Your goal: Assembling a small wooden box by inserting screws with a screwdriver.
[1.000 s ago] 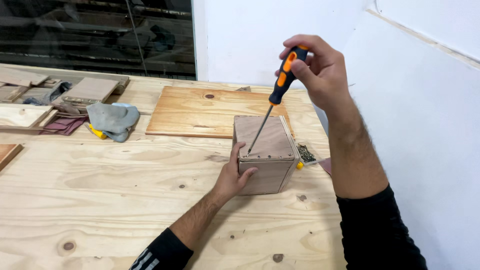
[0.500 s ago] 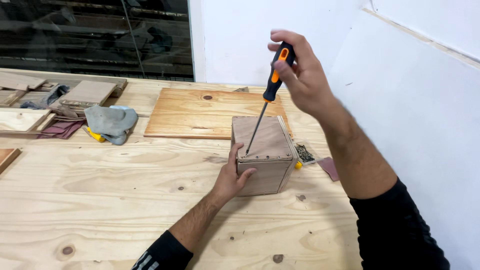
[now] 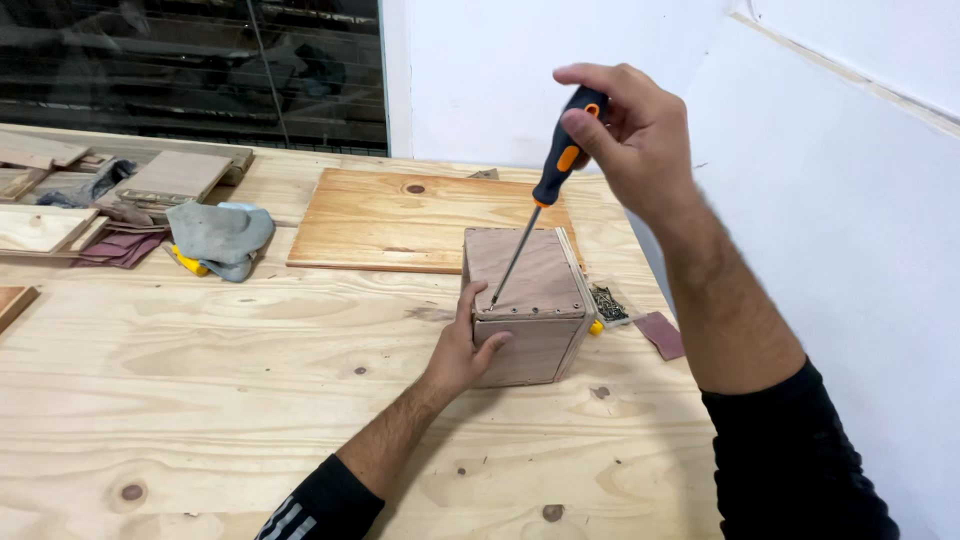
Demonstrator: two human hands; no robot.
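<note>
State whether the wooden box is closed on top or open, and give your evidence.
Closed: a flat panel covers the top of the wooden box, with screw heads along its edges; the screwdriver tip rests at one corner.

wall (image 3: 850,230) close right — bench (image 3: 200,400) open left

Box (image 3: 525,305) before board (image 3: 425,220) — cloth (image 3: 220,238) left, seemingly.
</note>
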